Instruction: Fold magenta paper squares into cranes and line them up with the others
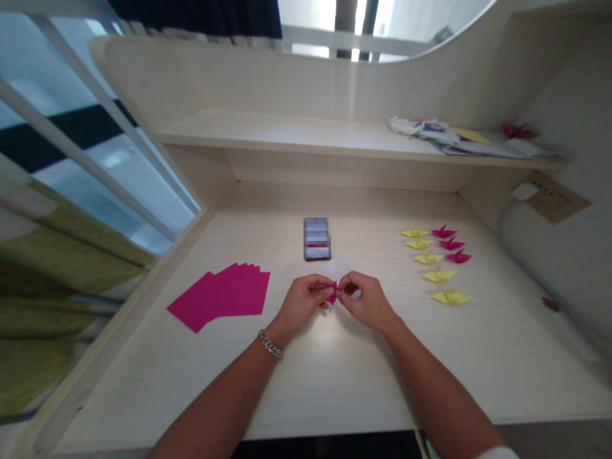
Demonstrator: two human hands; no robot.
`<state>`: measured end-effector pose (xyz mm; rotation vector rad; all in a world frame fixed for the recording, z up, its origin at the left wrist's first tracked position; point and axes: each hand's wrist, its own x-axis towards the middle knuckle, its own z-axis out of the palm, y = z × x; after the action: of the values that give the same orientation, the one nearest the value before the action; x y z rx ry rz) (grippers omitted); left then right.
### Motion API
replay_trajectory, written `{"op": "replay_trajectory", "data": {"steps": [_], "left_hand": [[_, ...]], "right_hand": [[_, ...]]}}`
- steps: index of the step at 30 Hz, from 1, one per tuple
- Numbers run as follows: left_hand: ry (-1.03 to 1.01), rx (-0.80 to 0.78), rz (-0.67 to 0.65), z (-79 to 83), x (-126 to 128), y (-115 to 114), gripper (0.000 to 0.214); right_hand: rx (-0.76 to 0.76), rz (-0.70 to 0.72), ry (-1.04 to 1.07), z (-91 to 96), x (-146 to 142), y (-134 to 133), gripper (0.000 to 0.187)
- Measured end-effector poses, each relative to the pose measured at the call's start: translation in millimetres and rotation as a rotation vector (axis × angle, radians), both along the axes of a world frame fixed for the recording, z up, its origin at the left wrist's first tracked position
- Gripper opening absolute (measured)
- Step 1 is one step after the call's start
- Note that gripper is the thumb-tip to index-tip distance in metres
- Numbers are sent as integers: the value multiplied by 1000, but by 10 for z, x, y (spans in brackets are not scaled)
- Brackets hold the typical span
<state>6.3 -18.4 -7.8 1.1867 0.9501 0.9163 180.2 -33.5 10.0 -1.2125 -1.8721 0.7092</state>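
Observation:
A small folded piece of pink paper (333, 294) is held above the middle of the desk, between my two hands. My left hand (306, 298) pinches it from the left side with thumb and fingers. From the right, my right hand (364, 298) has thumb and forefinger closed on the paper's right edge. The fingers partly hide the paper, so its exact folded shape cannot be made out. Pink paper sheets (234, 293) lie fanned out on the desk, left of my hands.
Yellow paper cranes (440, 275) stand in a column at the right, beside a shorter column of pink paper cranes (451, 244). A phone (317, 239) lies beyond my hands. Papers (437, 131) rest on the shelf (287, 137). A cable (507, 239) runs down the right wall.

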Motion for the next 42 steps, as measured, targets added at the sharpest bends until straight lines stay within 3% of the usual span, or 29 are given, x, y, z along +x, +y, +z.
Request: {"op": "replay_trajectory", "data": {"steps": [9,24,42], "left_hand": [[-36,3,26,-29,12,12,25],[-169,-82,61,-40,28,15,26],[-164,-20,178,2,72,-5,24]], "right_hand": [[100,-4,-127,6,-26,-22,11],[198,-8,-164,-39,0,0,18],[-71,-208,128,-21,-111,-15,9]]}}
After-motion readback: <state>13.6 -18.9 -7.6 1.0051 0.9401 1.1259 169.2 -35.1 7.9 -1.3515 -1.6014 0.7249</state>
